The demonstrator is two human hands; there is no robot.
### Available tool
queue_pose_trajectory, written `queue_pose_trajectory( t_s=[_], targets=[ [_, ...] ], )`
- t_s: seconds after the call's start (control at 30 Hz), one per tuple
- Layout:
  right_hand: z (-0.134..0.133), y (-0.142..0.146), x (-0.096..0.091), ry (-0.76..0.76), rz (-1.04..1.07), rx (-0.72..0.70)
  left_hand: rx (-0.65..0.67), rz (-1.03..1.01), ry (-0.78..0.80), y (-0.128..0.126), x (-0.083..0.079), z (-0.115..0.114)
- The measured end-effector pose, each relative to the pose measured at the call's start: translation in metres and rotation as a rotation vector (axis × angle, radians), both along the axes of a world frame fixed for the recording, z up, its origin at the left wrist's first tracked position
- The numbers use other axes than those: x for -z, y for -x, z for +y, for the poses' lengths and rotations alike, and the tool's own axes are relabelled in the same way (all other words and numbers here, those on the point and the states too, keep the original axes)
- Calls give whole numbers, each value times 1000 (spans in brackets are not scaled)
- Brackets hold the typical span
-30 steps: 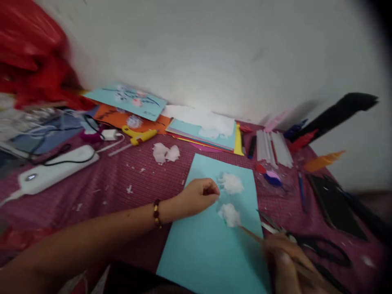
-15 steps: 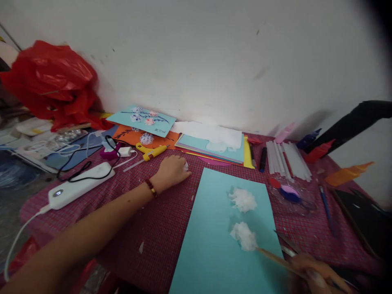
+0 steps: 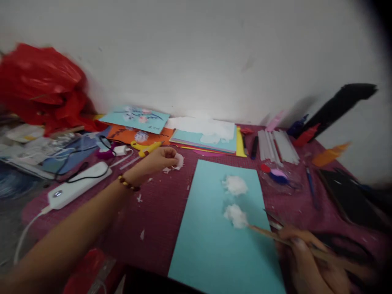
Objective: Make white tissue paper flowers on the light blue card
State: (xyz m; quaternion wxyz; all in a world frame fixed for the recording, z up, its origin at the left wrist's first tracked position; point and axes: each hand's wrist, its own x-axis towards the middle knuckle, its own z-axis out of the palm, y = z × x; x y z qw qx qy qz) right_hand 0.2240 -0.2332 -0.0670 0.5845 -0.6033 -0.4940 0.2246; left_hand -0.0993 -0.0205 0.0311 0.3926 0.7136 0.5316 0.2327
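My left hand (image 3: 161, 159) hovers left of the light-blue paper sheet (image 3: 208, 249), with thumb and fingertips pinched on a small piece of white tissue paper (image 3: 179, 163). My right hand (image 3: 312, 261), at the lower right, grips a thin wooden stick (image 3: 265, 232). The stick's far tip touches the edge of a crumpled white tissue tuft (image 3: 236, 216) on the sheet. Above it on the same sheet is a second white tuft (image 3: 235, 185). Scissors (image 3: 339, 247) lie partly hidden behind the right hand.
A yellow glue gun (image 3: 147, 148), a white power bank (image 3: 79, 183) with cables and a finished flower picture (image 3: 137, 118) are at the left. Stacked coloured paper (image 3: 205, 143) is at the back. White glue sticks (image 3: 288, 147), paint bottles (image 3: 330, 154) and a black tablet-like board (image 3: 346, 196) are at the right.
My left hand has turned from lying palm-down to a raised pinch, and more white tissue shows at its fingertips. The stick stays against the lower tuft. The whole view has shifted slightly.
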Motion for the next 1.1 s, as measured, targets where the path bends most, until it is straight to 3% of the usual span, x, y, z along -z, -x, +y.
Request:
queue_pose_trajectory(
  t_s=[0.1, 0.2, 0.4, 0.53, 0.7, 1.1],
  targets=[
    [-2, 14, -24, -10, -90, -134, 197, -115, 69, -29, -4, -24],
    [-1, 21, -32, -8, -153, -282, 379, -122, 104, -61, 1, -41],
    [2, 25, -32, -16, -306, -430, 458, -220, 120, -104, 32, -56],
    [5, 26, -32, -26, -331, -393, 665, -200, 254, -101, 47, -56],
    [5, 24, -29, -7, -315, -319, 901, -49, 277, -92, 44, -55],
    [-1, 25, -31, 7, -282, -389, 895, -98, 332, -93, 59, -52]
  ],
)
